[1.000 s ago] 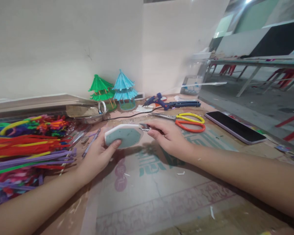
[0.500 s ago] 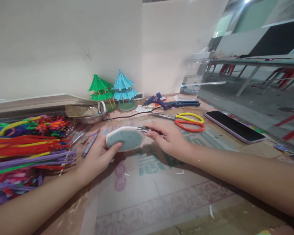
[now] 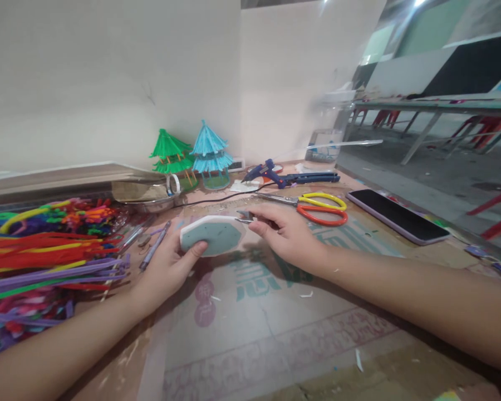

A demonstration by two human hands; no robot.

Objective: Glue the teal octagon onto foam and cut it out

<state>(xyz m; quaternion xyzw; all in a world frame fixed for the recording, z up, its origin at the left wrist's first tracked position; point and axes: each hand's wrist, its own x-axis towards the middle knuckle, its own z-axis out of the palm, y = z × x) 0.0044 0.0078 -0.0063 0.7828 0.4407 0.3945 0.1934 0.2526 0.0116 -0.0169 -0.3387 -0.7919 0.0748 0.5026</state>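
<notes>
My left hand [image 3: 177, 260] grips a many-sided foam board piece [image 3: 212, 236], thumb on its pale blue-green face and fingers behind. Its thick edge is white, and small dark marks dot the face. My right hand [image 3: 290, 234] is closed round a small pair of metal snips [image 3: 244, 216]; their handles are hidden in the palm. The two tips stand apart at the right end of the board's upper edge. Beyond the right hand lie large scissors [image 3: 321, 209] with yellow and orange handles.
Bundles of coloured pipe cleaners [image 3: 45, 250] fill the left side, near a purple pen [image 3: 155, 246]. Green [image 3: 171, 150] and blue [image 3: 211, 150] model pavilions stand behind. A glue gun [image 3: 265, 171] and a phone [image 3: 396, 216] are farther right. White scraps [image 3: 359, 360] litter the tabletop covering.
The snips' tips have spread apart at the board's edge. Both hands keep their hold, and the whole view has shifted very slightly.
</notes>
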